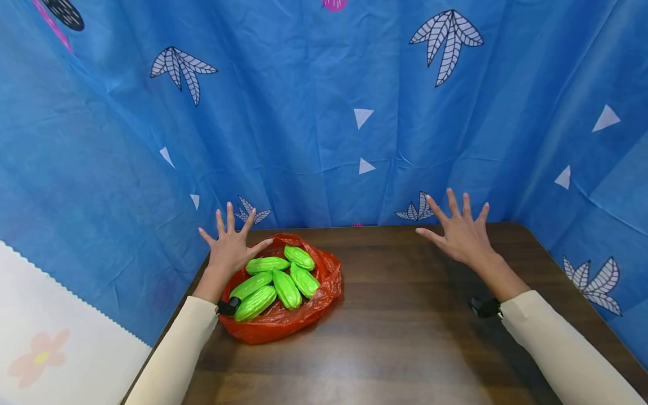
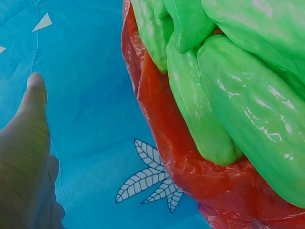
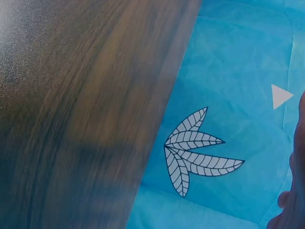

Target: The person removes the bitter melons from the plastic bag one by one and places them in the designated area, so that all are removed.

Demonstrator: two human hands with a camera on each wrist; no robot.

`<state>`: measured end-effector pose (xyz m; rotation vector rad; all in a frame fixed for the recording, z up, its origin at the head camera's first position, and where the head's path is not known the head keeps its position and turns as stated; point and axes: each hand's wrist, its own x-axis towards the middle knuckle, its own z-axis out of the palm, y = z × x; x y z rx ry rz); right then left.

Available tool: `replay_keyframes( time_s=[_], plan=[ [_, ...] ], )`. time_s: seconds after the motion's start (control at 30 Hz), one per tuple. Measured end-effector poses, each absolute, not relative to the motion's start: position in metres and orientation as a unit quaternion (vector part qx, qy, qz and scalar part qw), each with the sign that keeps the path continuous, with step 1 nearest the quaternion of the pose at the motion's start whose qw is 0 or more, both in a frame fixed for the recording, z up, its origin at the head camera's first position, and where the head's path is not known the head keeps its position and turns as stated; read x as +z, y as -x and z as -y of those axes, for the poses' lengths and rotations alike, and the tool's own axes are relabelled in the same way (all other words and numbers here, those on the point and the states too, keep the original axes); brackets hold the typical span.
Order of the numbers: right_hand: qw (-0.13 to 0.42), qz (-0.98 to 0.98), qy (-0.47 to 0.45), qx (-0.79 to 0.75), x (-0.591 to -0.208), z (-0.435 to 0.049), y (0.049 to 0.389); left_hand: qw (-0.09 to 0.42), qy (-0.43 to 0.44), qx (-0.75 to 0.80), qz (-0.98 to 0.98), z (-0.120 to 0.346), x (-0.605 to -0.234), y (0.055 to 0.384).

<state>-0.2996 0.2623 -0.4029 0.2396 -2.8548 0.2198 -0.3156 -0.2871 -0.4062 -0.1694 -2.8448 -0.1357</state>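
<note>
My left hand (image 1: 230,250) is raised with its fingers spread, holding nothing, over the left edge of a red plastic bag (image 1: 331,281). Inside the rolled-down bag lie several bright green, ridged, oblong vegetables (image 1: 287,289) that look like gourds; their exact kind is hard to tell. In the left wrist view the glossy green vegetables (image 2: 252,114) fill the right side, with the left hand (image 2: 26,152) apart from them. My right hand (image 1: 460,236) hovers above the right part of the table, fingers spread and nothing in it. Only its edge (image 3: 293,176) shows in the right wrist view.
A dark brown wooden table (image 1: 385,337) spreads beneath both hands. Blue curtain cloth (image 1: 304,112) printed with leaves and triangles hangs behind the table and along its sides. At lower left is a white cloth (image 1: 76,315) with a pink flower.
</note>
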Motion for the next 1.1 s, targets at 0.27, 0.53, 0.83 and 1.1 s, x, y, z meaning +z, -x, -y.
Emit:
replay_keyframes(
  time_s=[0.27, 0.53, 0.83, 1.1],
  plan=[
    [0.138, 0.982, -0.099, 0.084, -0.405, -0.254, 0.295, 0.105, 0.020, -0.126, 0.986, 0.305, -0.402, 0.301],
    [0.146, 0.975, -0.124, 0.111, -0.402, -0.243, 0.281, 0.022, -0.011, -0.210, 0.977, 0.320, -0.403, 0.275],
    [0.153, 0.960, -0.173, 0.159, -0.408, -0.213, 0.268, 0.000, -0.005, -0.259, 0.966, 0.337, -0.424, 0.258],
    [0.147, 0.944, -0.200, 0.220, -0.413, -0.181, 0.254, 0.023, 0.022, -0.312, 0.949, 0.352, -0.442, 0.246]
  ],
)
